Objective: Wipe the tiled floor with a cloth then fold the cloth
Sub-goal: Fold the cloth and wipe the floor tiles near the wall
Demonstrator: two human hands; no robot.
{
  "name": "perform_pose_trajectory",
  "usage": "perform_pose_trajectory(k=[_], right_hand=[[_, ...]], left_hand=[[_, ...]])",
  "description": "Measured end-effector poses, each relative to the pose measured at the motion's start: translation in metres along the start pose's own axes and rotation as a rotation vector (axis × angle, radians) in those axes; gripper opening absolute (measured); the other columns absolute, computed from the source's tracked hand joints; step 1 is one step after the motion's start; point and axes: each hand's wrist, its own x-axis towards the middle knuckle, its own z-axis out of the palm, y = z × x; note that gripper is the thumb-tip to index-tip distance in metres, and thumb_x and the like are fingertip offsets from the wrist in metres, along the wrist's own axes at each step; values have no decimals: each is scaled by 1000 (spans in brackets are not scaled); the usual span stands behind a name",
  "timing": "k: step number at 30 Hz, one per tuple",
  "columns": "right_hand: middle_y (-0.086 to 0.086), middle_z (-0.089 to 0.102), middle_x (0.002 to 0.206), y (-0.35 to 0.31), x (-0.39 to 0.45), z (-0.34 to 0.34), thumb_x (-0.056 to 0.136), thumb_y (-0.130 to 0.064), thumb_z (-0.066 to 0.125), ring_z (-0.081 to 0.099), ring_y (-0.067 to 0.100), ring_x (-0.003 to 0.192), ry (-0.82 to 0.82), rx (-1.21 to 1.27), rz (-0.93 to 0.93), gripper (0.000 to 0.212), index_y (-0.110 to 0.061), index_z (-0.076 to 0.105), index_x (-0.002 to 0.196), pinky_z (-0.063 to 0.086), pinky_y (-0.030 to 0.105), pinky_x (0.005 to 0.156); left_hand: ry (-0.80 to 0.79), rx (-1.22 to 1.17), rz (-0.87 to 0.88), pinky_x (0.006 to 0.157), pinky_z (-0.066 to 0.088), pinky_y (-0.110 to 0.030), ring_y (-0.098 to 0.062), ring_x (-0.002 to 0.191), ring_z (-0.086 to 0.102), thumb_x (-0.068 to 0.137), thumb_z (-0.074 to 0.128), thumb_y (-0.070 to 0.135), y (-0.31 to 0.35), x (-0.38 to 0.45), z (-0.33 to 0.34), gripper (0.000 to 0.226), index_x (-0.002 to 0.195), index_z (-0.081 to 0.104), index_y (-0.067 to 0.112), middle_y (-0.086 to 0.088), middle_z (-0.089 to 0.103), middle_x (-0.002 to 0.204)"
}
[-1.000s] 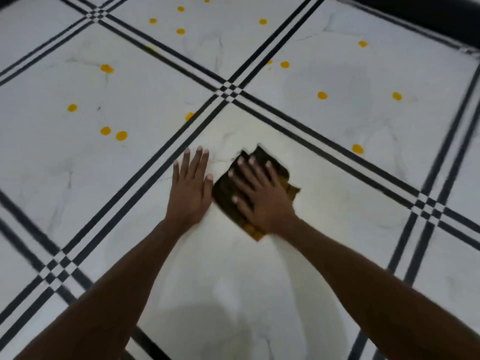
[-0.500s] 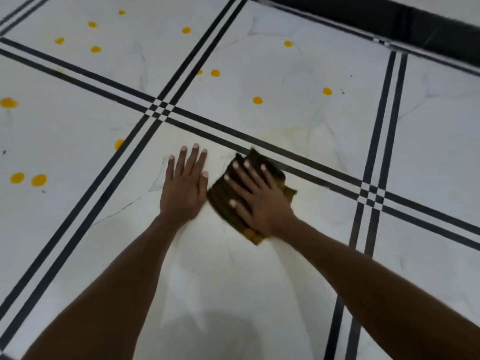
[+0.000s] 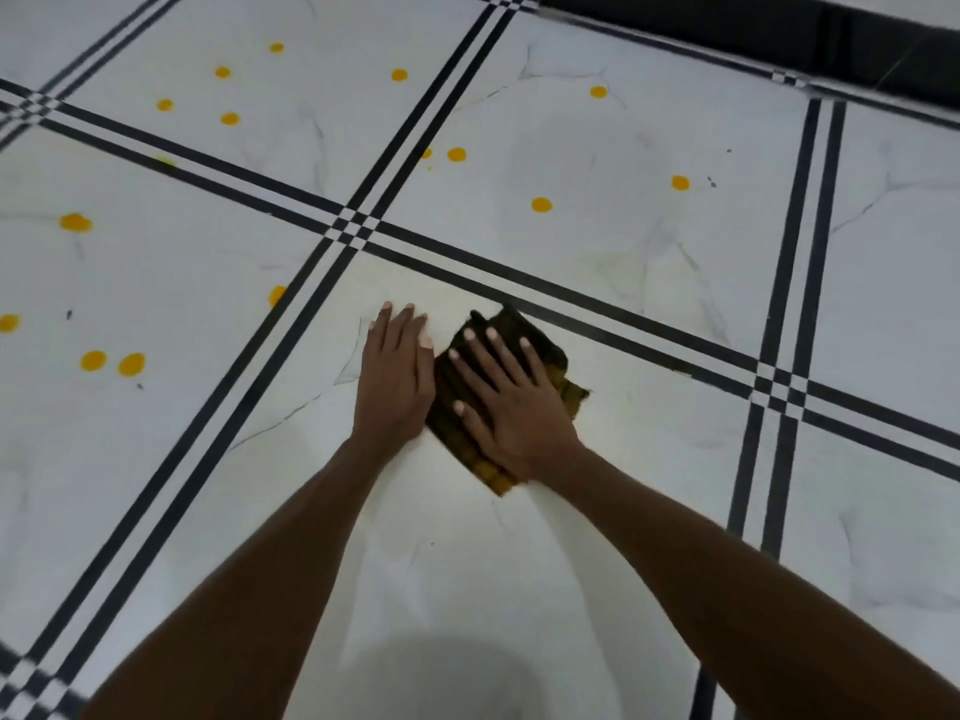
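A dark brown cloth with mustard-yellow stripes lies bunched flat on the white tiled floor. My right hand presses down on it with fingers spread, covering most of it. My left hand rests flat on the bare tile just left of the cloth, fingers together, its thumb side touching the cloth's edge. Orange-yellow spots dot the tiles beyond and to the left of my hands.
Black double lines cross the floor in a grid. A dark skirting or wall base runs along the top right. More orange spots sit on the left tile. My shadow falls on the tile near the bottom edge.
The view has swung, so the floor pattern sits lower and further right in frame. Both hands and the cloth keep nearly the same pose, the cloth now nearer the black line.
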Motion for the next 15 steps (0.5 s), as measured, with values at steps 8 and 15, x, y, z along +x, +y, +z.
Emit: perform_pose_trajectory(k=[8,15], right_hand=[[11,35,163,33,11,-42,106,-32,51,32,38,147,-89,97,39,61,-25,32,163,40,58,115],[5,47,150,37,36,-69,102,-33,62,39,31,142,-284,-10,20,62,-30,36,158,33,50,117]], left_hand=[[-182,100,-50,97,49,-43,-29,121,49,98,61,41,47,-29,-8,46,129,58,8,-12,54,132],[-387,25,-374,89,54,-43,-31,101,64,86,81,33,61,-16,-20,55,125,52,6,-11,65,114]])
